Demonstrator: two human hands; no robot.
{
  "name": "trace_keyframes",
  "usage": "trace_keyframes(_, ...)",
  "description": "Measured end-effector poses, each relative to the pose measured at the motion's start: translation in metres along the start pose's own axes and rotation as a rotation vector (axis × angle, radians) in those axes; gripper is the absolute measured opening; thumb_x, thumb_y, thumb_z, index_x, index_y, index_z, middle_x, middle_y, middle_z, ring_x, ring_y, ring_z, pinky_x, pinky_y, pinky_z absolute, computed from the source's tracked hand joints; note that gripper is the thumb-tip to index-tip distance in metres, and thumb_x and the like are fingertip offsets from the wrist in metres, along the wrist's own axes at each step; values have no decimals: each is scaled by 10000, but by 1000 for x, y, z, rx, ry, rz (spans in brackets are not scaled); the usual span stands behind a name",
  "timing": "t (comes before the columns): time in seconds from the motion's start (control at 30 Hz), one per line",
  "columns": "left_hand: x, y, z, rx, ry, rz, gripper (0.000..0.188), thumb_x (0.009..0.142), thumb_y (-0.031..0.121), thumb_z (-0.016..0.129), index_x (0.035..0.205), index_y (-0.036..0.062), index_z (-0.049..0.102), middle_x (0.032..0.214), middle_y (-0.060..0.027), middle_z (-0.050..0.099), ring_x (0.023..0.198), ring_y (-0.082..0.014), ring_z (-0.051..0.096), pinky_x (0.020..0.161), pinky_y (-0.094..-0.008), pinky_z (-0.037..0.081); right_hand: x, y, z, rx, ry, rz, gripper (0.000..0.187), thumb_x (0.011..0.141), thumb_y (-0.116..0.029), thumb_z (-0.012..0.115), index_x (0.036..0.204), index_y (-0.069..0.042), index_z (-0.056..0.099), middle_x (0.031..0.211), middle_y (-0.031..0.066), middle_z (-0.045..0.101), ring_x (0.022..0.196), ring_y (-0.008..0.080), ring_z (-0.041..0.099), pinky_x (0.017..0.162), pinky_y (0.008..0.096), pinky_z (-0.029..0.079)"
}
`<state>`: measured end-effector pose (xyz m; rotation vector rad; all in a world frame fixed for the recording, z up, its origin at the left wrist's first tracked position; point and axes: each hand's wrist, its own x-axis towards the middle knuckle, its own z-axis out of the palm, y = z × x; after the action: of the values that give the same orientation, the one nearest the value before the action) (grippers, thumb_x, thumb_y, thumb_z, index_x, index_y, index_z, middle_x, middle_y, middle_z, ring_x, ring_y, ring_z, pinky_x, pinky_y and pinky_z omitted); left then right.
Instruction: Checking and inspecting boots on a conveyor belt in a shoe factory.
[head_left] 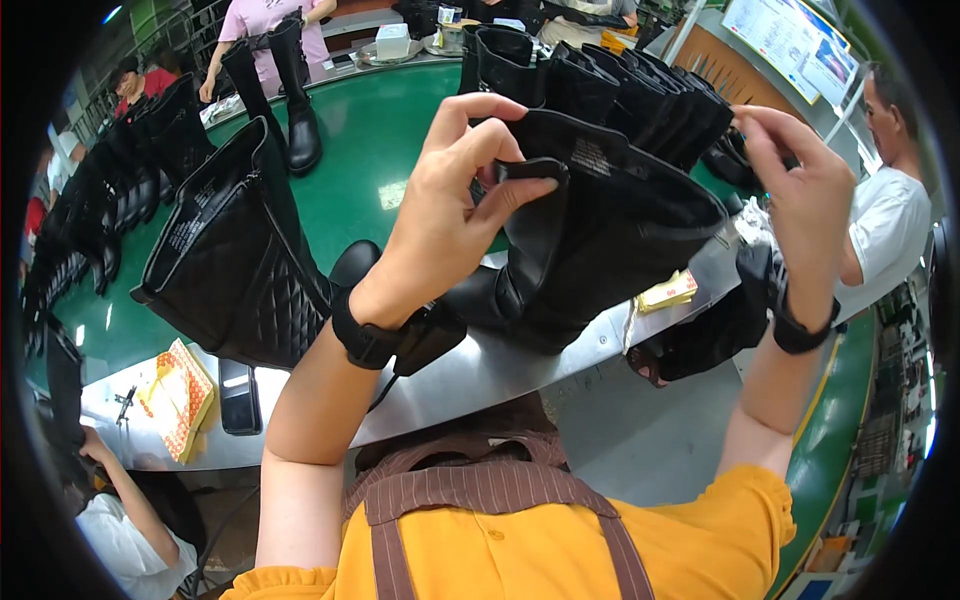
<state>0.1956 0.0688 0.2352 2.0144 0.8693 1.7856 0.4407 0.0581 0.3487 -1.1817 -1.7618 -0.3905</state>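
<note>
A tall black boot point(610, 230) stands at the metal edge of the bench in front of me, its wide top tipped toward me and its dark lining showing. My left hand point(455, 200) pinches the boot's upper edge, where a flap of the shaft folds over between thumb and fingers. Raised beyond the boot's right side is my right hand point(800, 180), thumb and fingertips pressed together. Whatever they pinch, if anything, is too small to make out. To the left of my left forearm another black boot point(235, 260) with a quilted panel leans open.
A green bench top point(370, 130) carries rows of black boots point(620, 90) at the back and left. Near its metal rim lie a yellow patterned pad point(185, 400), a phone point(240, 395) and yellow papers point(665, 291). Other people are on the left, far and right sides.
</note>
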Motion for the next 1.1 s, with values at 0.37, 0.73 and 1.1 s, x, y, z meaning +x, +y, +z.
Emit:
trace_keyframes(0.37,-13,-9,2,12,78,92,398,776,36,735,1140,61,578,1226,-82,510,875,-136,567,716,-264,474,-21,115,12,-98,-310,-161,349,836,-16,623,1177,-72,571,1115,84,618,924,216,615,751,311,484)
trace_keyframes(0.73,-185,-70,55,-396,-387,-1329,238,936,151,567,1094,-27,564,887,-92,648,660,-132,625,531,-245,482,-238,91,130,854,-1016,504,570,696,-78,831,1195,23,574,1130,76,626,1057,164,573,952,310,447)
trace_keyframes(1.1,-143,-51,43,-716,-409,-1421,238,972,257,581,863,48,621,705,-32,653,567,-80,571,509,-201,416,-250,68,139,765,-855,590,506,667,-37,832,1130,14,634,1072,87,677,977,165,632,879,309,499)
